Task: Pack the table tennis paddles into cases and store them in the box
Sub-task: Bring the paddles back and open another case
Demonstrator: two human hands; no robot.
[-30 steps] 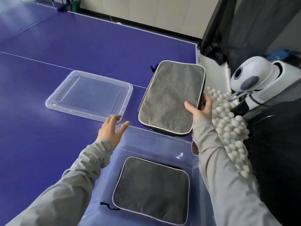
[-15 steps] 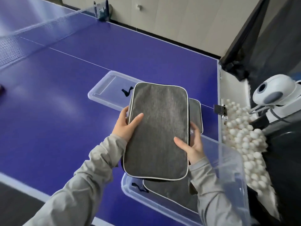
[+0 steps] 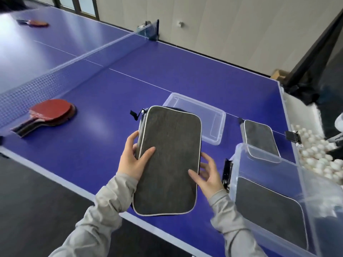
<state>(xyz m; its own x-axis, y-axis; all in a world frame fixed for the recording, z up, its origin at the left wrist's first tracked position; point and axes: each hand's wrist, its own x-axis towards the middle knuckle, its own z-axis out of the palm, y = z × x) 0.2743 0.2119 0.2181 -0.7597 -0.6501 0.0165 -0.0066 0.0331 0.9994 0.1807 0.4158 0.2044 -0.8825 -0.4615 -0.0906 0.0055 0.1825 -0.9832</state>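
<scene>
broadly, the scene is filled by a blue table tennis table (image 3: 185, 71), and a net (image 3: 55, 71) is stretched across it at the far left. at the near right corner a clear plastic box (image 3: 315, 191) is placed on the table, and one grey case (image 3: 269, 216) is seen lying inside it. a held case (image 3: 167, 160), grey with a pale edge, is kept above the near edge of the table, to the left of the box, with its long side running from near to far. it is grasped on both sides: the left hand (image 3: 133, 160) is closed around its left edge, thumb on the top face and fingers curled at the side, and the right hand (image 3: 207, 175) is set at its right edge with the thumb on the top and the fingers spread and only loosely bent. a clear lid (image 3: 213, 115) is laid flat on the table just beyond the held case. a third case (image 3: 259, 138) is lying on the table behind the box, to the right of the lid. a stack of red paddles (image 3: 48, 115) is seen at the left, near the net, and one more paddle (image 3: 35, 23) is found far on the other half. white balls (image 3: 315, 156) are piled beyond the right edge of the table.
</scene>
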